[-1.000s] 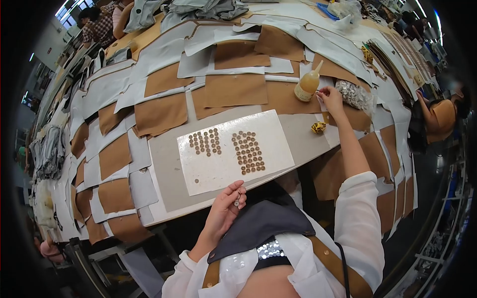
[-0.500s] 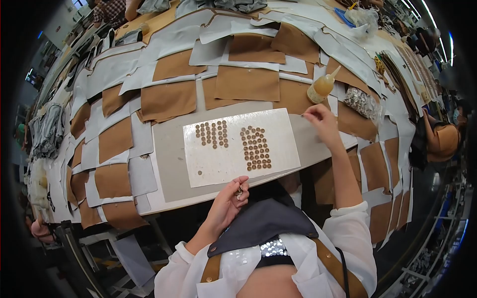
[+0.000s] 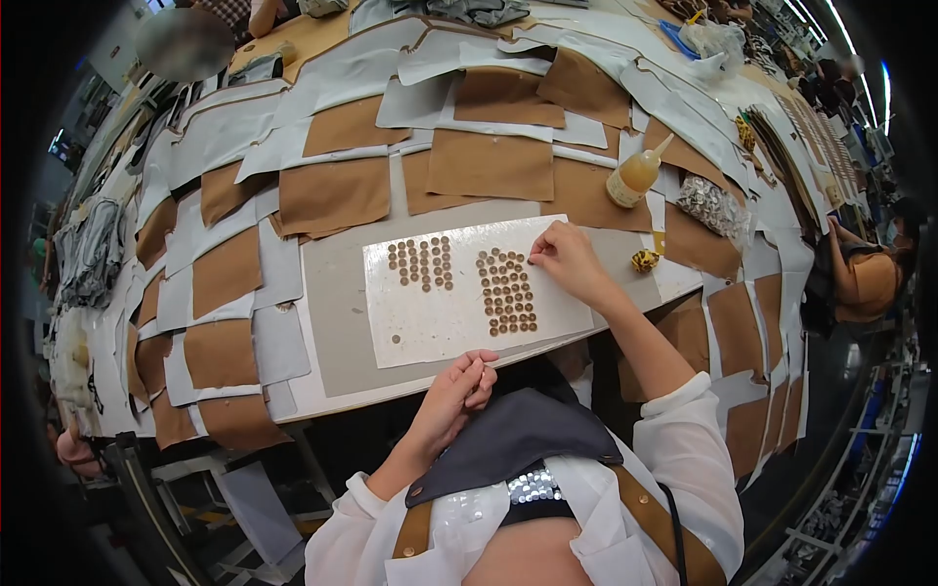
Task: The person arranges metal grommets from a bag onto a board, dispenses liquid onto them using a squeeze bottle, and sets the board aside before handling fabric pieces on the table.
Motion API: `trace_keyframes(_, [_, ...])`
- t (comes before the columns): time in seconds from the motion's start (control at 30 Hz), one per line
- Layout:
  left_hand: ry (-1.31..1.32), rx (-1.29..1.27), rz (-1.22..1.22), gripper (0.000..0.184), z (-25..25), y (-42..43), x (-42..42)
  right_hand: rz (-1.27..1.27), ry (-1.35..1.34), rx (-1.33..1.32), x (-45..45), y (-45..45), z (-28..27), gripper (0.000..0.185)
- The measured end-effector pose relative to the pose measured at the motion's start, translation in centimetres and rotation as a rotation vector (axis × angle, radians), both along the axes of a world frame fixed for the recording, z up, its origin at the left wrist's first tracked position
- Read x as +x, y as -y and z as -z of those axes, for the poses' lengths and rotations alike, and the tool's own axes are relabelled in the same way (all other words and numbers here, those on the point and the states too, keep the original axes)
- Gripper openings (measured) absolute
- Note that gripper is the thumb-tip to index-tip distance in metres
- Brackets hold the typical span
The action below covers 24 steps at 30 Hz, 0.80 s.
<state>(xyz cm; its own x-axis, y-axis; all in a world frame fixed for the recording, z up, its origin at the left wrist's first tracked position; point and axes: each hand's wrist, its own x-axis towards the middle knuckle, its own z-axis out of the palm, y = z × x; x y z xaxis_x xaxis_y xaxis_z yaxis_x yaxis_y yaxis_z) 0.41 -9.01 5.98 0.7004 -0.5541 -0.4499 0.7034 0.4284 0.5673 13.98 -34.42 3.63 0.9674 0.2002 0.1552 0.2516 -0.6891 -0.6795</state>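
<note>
A white board (image 3: 430,332) lies at the near edge of the table, bearing two groups of small round metal buttons (image 3: 506,298) in rows. One single button (image 3: 396,339) sits apart at its lower left. My right hand (image 3: 572,262) is pinched at the upper right corner of the right-hand group, with a small dark button at the fingertips. Just below the board's near edge, my left hand (image 3: 454,398) is curled closed around metal buttons, which its fingers now mostly hide.
Brown fabric panels (image 3: 489,164) with pale pieces overlap around the board. A glue bottle (image 3: 633,179) with a pointed nozzle leans at the right. Beside it are a clear bag of metal parts (image 3: 711,205) and a yellow-black patterned ball (image 3: 645,261). Another person (image 3: 874,273) sits at far right.
My right hand has moved left and down from near the glue bottle to the right-hand group of buttons, uncovering the patterned ball. My left hand's fingers have closed further over the metal pieces.
</note>
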Motion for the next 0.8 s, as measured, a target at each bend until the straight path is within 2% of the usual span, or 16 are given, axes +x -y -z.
trace_keyframes(0.1, [0.078, 0.021, -0.017, 0.027, 0.2, 0.1, 0.7, 0.012, 0.135, -0.098, -0.3, -0.6, 0.0, 0.008])
trace_keyframes(0.2, [0.119, 0.072, -0.044, 0.03, 0.1, 0.6, 1.6, 0.047, 0.1, -0.116, -0.8, -0.8, 0.0, 0.008])
trace_keyframes(0.3, [0.198, 0.089, -0.015, 0.036, -0.1, 1.9, 2.7, 0.079, 0.039, 0.043, -0.9, -0.6, 0.1, 0.007])
trace_keyframes(0.4, [0.335, 0.19, 0.006, 0.046, -0.1, 3.2, 3.4, 0.114, 0.091, 0.116, -2.8, -1.0, -1.4, 0.007])
trace_keyframes(0.5, [0.591, 0.288, 0.03, 0.057, 2.6, 4.4, 3.6, -0.05, -0.147, 0.389, -5.7, -1.9, -4.2, 0.007])
trace_keyframes(0.6, [0.841, 0.676, 0.177, 0.066, 0.8, 4.9, 3.8, -0.196, -0.151, 0.427, -7.4, -2.6, -5.1, 0.011])
trace_keyframes(0.63, [0.867, 0.713, 0.193, 0.069, 0.7, 5.2, 4.0, -0.225, -0.107, 0.313, -7.7, -2.6, -5.1, 0.01])
trace_keyframes(0.7, [0.938, 0.782, 0.225, 0.076, 0.7, 5.4, 4.0, -0.239, -0.043, 0.249, -8.2, -2.7, -5.2, 0.01])
trace_keyframes(0.8, [0.991, 0.753, 0.242, 0.077, 0.8, 5.6, 4.1, -0.281, 0.008, 0.149, -8.9, -2.0, -6.0, 0.008])
